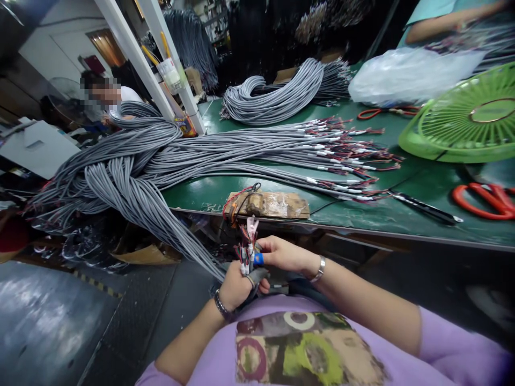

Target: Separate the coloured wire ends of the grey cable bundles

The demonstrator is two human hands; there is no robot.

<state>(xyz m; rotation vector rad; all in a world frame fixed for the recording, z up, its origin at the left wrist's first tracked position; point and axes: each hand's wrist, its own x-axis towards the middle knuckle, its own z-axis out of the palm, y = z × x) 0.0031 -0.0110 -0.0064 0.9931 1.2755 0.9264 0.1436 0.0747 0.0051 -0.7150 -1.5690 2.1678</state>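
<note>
Grey cables (183,233) clenched in left hand (236,287), wire ends (244,257) jutting above; right hand (284,255) alongside, grip unclear.

The one head view looks forward and down from above the purple shirt (209,343), which fills the bottom edge — left hand (235,287) and right hand (284,256) lie close below the lens, near the centre. Past them the green desk (362,215) crosses at middle range, its front edge slanting down rightward; the wide framing also takes in floor (60,321) at lower left and a co-worker (131,96) farther back, upper left.
</note>
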